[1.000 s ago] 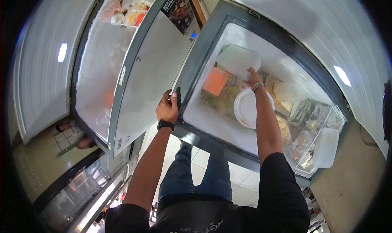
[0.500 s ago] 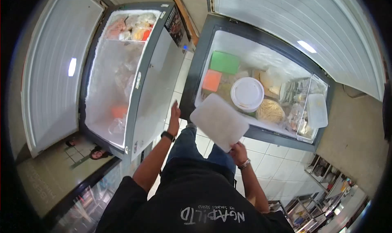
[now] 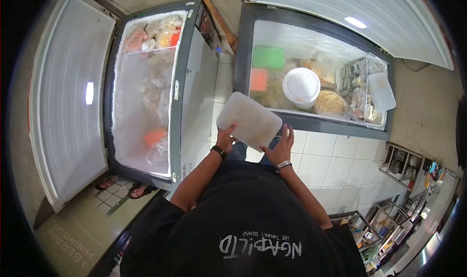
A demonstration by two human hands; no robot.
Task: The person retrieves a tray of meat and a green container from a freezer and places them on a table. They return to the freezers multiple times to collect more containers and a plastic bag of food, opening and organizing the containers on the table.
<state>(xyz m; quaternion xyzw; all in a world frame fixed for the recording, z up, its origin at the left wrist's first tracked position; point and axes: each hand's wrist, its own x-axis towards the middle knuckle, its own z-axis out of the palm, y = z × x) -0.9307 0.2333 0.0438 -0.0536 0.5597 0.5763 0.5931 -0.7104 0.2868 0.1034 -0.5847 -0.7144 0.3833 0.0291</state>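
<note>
A whitish translucent plastic container is held up between my two hands, in front of the right freezer. My left hand grips its lower left corner, with the thumb on the near face. At the lower right corner, my right hand holds it between the thumb and raised fingers. The container's contents are not visible. Behind it, the open right freezer holds a round white-lidded tub, a green box, an orange box and bagged food.
On the left stands another open freezer with bagged food and an orange item inside. Its lid is raised. Another translucent container rests at the right freezer's right end. Shelves with goods stand at the lower right.
My left hand has moved in from the left and taken hold of the container. The container has shifted up and left, and my right hand has moved up along its edge. The view has turned.
</note>
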